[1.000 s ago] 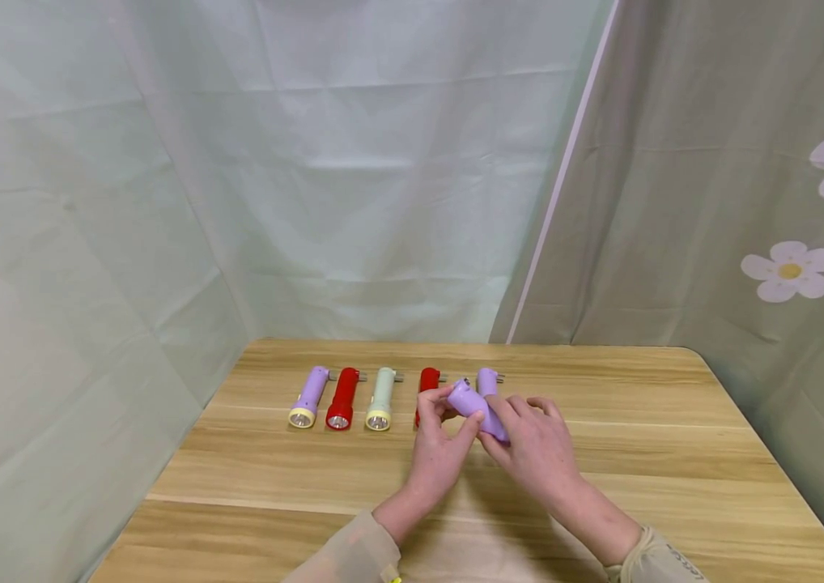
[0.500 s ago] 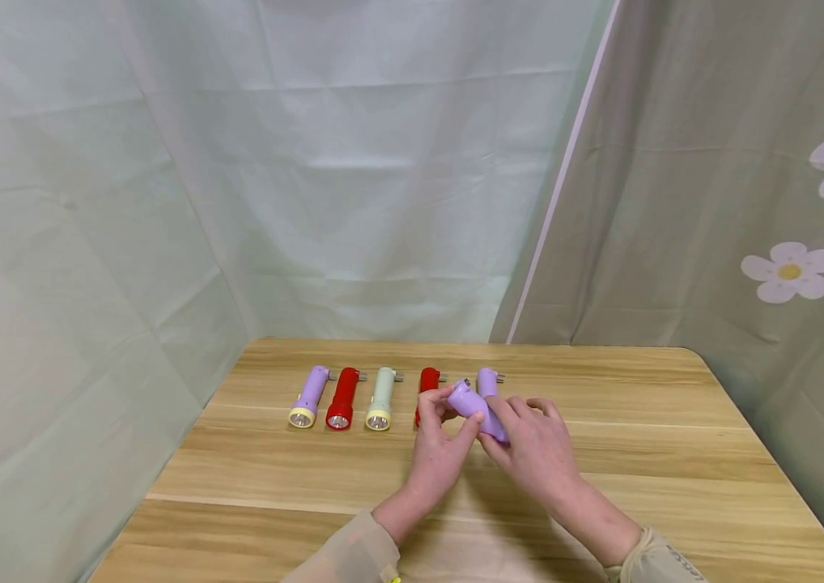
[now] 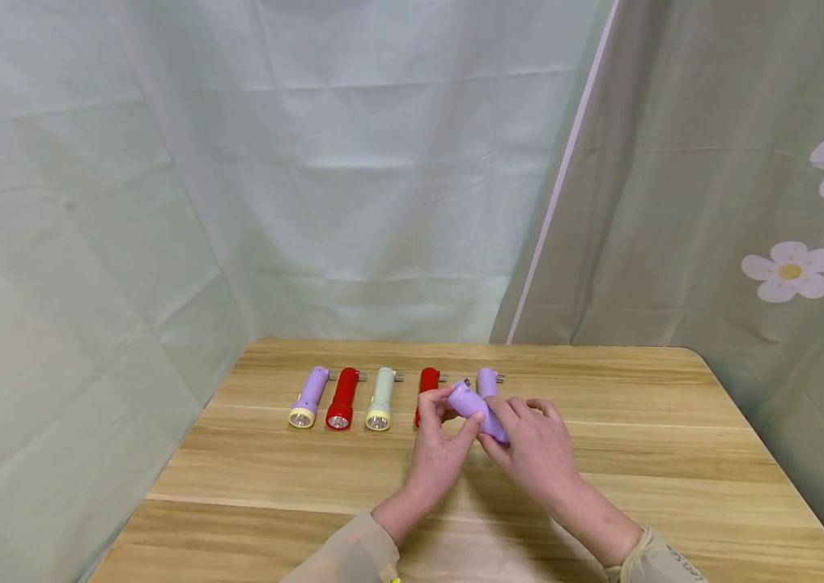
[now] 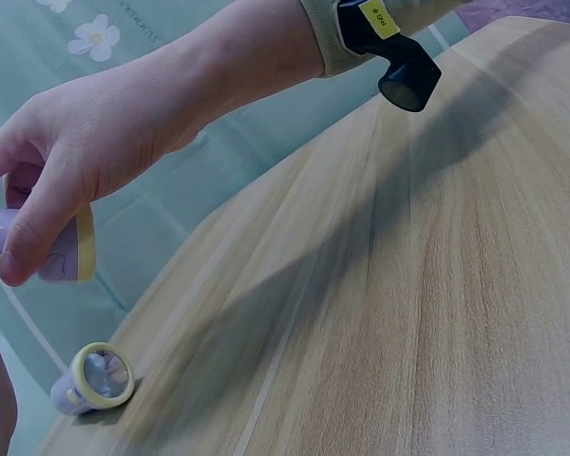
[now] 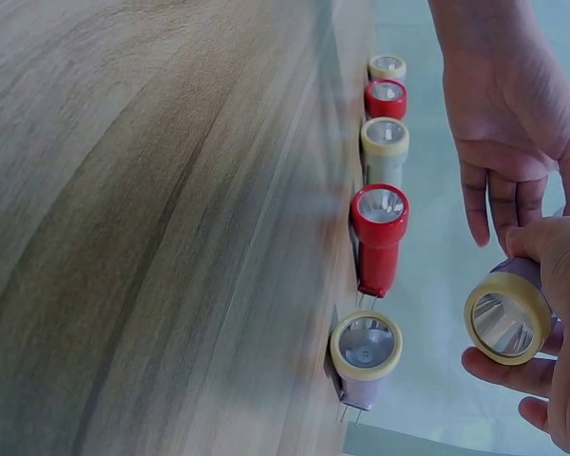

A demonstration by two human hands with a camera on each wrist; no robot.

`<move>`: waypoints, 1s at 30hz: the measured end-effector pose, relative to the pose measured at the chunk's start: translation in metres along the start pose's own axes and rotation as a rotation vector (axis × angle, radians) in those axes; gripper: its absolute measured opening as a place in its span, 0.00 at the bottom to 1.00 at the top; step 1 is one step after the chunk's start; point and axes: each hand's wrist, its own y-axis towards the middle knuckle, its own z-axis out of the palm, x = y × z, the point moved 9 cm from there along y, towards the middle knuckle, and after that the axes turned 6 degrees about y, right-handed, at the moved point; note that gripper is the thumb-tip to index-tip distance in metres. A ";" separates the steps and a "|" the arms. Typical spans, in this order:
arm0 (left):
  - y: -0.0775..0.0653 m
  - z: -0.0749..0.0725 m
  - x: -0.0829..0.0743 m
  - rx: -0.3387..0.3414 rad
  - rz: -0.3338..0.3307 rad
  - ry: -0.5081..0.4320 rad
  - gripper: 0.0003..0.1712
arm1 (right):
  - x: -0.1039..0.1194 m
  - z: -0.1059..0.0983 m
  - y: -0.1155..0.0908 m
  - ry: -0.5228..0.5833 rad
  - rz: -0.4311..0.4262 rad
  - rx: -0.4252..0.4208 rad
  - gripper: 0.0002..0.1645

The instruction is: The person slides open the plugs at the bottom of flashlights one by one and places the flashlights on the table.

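Observation:
A purple flashlight point(image 3: 472, 406) is held above the table, its small metal part at the tail pointing up and left in the head view. My left hand point(image 3: 438, 453) pinches the tail end between thumb and fingers. My right hand point(image 3: 539, 445) grips the other end, covering most of the head there. The right wrist view shows the yellow-rimmed lens point(image 5: 506, 326) of this flashlight between the right fingers and thumb. Behind the hands, another purple flashlight point(image 3: 487, 380) and a red flashlight point(image 3: 429, 380) lie partly hidden.
On the left of the wooden table point(image 3: 273, 486) lie a purple flashlight point(image 3: 312, 390), a red flashlight point(image 3: 344, 394) and a pale green flashlight point(image 3: 383, 393), lenses facing the near side, prongs sticking out rightward. A pale curtain point(image 3: 383, 202) stands behind the table.

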 end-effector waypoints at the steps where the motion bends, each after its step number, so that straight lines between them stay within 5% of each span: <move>1: 0.000 0.000 0.000 0.000 0.000 0.000 0.31 | 0.000 0.000 0.000 0.000 0.001 0.000 0.27; 30: 0.000 0.003 0.002 0.011 -0.008 0.005 0.30 | -0.001 0.000 -0.003 0.011 -0.009 -0.007 0.27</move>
